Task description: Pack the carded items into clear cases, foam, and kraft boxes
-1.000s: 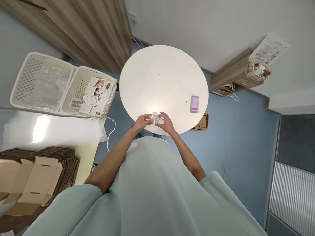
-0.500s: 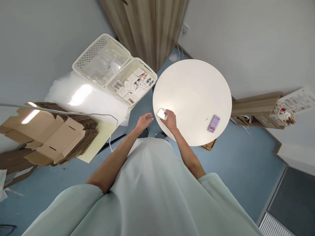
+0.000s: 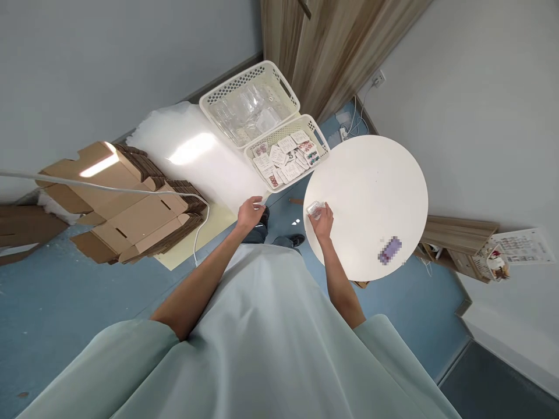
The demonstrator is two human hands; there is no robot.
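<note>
My right hand (image 3: pixel 322 222) is closed on a small clear plastic case (image 3: pixel 314 209), at the left side of the round white table (image 3: pixel 367 174). What the case holds is too small to make out. My left hand (image 3: pixel 250 213) is open and holds nothing, its fingers stretched out to the right. It hovers just below a white basket (image 3: pixel 286 187) filled with printed cards (image 3: pixel 279 156), some showing rows of coloured pieces. Behind that basket stands a second white basket (image 3: pixel 205 103) with clear plastic bags (image 3: pixel 244 110) inside.
Flattened cardboard boxes (image 3: pixel 131 218) are stacked at the left, with a white cable (image 3: pixel 109 187) running over them. A blurred purple object (image 3: pixel 390 250) lies on the table's right side. A wooden cabinet (image 3: pixel 463 235) stands farther right. My shoes show on the blue floor (image 3: pixel 437 302).
My view has turned left, so the baskets and table appear farther right. My left hand has shifted toward the baskets and away from my right hand, which still grips the plastic case.
</note>
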